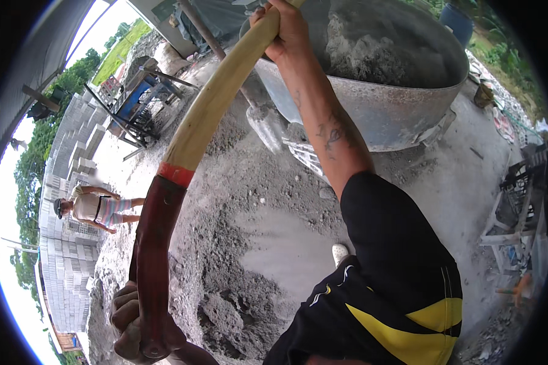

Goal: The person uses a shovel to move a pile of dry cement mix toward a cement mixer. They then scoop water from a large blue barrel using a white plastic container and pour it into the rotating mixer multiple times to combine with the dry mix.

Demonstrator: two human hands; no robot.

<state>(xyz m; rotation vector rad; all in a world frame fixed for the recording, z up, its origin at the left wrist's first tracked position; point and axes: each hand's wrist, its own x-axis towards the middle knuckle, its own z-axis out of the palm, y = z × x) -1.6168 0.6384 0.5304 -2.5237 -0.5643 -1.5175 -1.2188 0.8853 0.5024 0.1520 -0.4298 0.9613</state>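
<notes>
A shovel's long handle (210, 100) runs across my view, pale wood above and a dark red metal sleeve below. At the top, my right hand (284, 30) is wrapped round the wood, the arm stretched forward beside a large metal mixing tub (371, 109). My left hand (131, 322) closes round the handle's red lower end, at bottom left. The shovel's blade is not visible. Grey powdery mix (371, 58) is heaped inside the tub, with dust over it. Loose grey sand and gravel (225, 292) lie on the ground below the handle.
Another shovel (265, 128) stands blade-down against the tub's near left side. A person (94, 205) stands at left before stacked grey blocks (67, 267). A blue-topped metal stand (131, 100) is at far left; crates and a frame (514, 213) stand at right.
</notes>
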